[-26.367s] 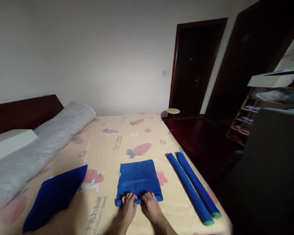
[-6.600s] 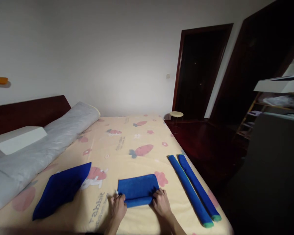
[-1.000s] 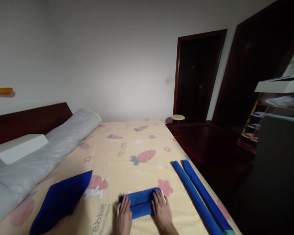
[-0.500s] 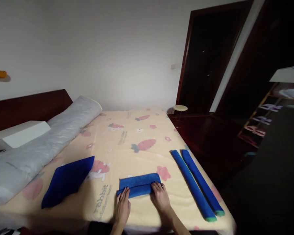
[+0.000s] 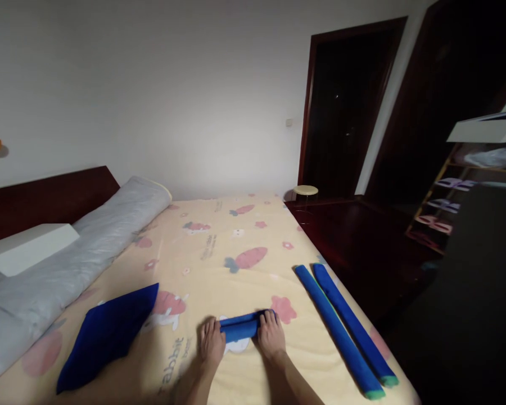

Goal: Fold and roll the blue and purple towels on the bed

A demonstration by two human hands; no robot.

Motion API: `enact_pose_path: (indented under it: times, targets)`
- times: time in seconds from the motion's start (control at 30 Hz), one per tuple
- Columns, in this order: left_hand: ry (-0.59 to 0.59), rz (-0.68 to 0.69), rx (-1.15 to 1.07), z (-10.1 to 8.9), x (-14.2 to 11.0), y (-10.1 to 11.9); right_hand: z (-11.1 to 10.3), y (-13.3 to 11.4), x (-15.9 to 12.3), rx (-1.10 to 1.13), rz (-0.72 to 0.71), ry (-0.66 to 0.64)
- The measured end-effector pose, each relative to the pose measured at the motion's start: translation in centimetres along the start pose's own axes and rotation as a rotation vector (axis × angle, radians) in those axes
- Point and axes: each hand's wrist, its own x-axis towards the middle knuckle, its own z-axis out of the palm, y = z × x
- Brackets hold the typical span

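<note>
A blue towel lies partly rolled on the bed, with a narrow flat strip along its far side. My left hand curls over the left end of the roll. On the right end, the fingers of my right hand are wrapped over the cloth, hiding that end. To the right lie two long rolled blue towels, a nearer one and an outer one, side by side with green edges at their ends. Another blue towel lies loosely spread to the left.
The bed has a yellow sheet with carrot and rabbit prints. A grey rolled bedding bundle and a white box are along the headboard. Beyond the bed stand a stool and a shoe rack.
Both hands have rolled the middle towel farther away from me, so its flat strip is narrower. My fingers now wrap over its ends. The view has shifted slightly.
</note>
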Motion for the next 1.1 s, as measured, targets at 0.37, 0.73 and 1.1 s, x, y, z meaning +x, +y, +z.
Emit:
enact_pose_path:
  times: [0.37, 0.73, 1.1]
  targets:
    - [-0.177, -0.049, -0.036, 1.3, -0.5, -2.2, 2.2, 4.2, -0.5, 0.115, -0.145, -0.080]
    - [-0.067, 0.198, -0.049, 1.5, -1.5, 2.6, 2.0, -2.3, -0.4, 0.135, -0.273, -0.085]
    - [-0.197, 0.350, -0.030, 0.4, -0.7, -1.7, -0.5, 2.5, 0.0, 0.199, -0.286, -0.201]
